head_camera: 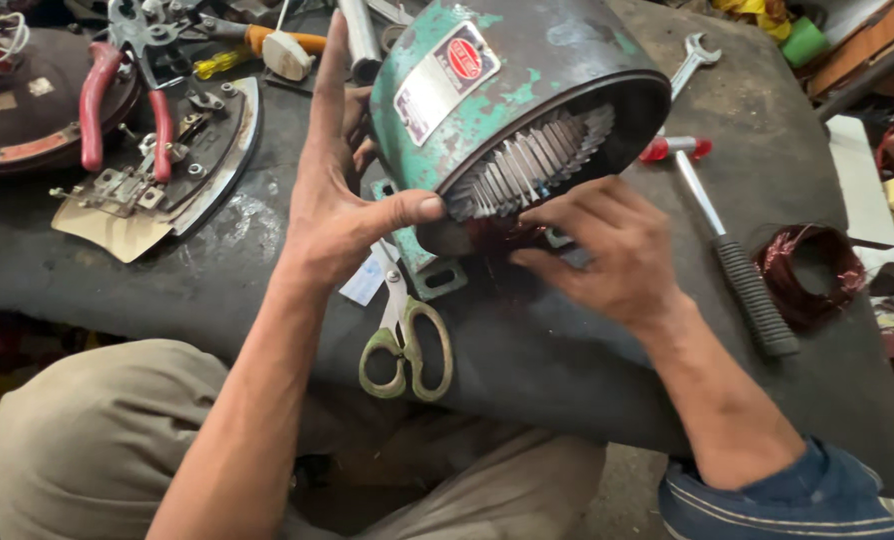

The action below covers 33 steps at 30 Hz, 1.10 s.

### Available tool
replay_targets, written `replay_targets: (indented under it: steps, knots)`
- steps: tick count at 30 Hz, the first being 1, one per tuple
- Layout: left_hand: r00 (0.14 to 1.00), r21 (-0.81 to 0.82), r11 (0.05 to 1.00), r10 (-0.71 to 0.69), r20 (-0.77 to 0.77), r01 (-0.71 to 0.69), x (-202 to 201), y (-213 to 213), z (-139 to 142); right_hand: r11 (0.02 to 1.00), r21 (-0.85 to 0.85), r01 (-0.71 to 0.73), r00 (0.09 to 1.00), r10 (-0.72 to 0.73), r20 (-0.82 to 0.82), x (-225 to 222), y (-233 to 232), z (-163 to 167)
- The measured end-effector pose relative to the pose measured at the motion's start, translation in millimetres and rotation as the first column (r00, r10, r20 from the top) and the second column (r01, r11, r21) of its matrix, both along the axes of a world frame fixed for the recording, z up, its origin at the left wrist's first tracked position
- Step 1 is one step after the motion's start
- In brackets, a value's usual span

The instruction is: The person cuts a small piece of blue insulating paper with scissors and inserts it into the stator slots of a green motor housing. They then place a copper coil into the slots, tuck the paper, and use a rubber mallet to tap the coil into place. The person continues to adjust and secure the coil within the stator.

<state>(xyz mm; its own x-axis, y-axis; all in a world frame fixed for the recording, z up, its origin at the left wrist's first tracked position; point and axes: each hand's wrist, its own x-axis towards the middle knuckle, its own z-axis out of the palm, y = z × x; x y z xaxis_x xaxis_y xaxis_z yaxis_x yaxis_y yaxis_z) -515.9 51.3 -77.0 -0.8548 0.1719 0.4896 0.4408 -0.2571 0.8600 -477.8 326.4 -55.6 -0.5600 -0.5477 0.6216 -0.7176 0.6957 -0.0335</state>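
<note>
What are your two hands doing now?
Left hand: open, pressed on the green motor.
Right hand: fingers bent at the motor's open end; grip cannot be told.

Bare forearms, khaki trousers (87, 440), blue sleeve with pale stripes (787, 495)
</note>
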Motion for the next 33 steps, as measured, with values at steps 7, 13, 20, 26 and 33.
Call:
replay_targets:
  steps: [7, 13, 20, 26, 33]
  knots:
    - [0.999, -0.01, 1.0, -0.003, -0.037, 0.002, -2, -8, 1, 0.983, 0.079, 0.163, 0.984, -0.157, -0.086, -2, -41, -13]
    - [1.0, 0.01, 1.0, -0.005, -0.019, 0.006, -5, -11, -2, 0.956, 0.142, 0.257, 0.966, -0.249, -0.072, -2, -56, -14]
    - [0.997, -0.031, 0.999, 0.032, -0.066, -0.035, -10, -15, -10, 0.958, 0.178, 0.227, 0.97, -0.206, -0.132, -6, -59, -16]
    - [0.998, -0.026, 1.0, 0.015, -0.061, -0.017, -11, -16, -14, 0.977, 0.207, 0.055, 0.998, -0.045, -0.051, -15, -39, -4]
    - [0.998, -0.039, 0.999, 0.019, -0.061, -0.021, -13, -17, -16, 0.974, 0.223, -0.036, 0.999, 0.035, 0.005, -24, -7, -6]
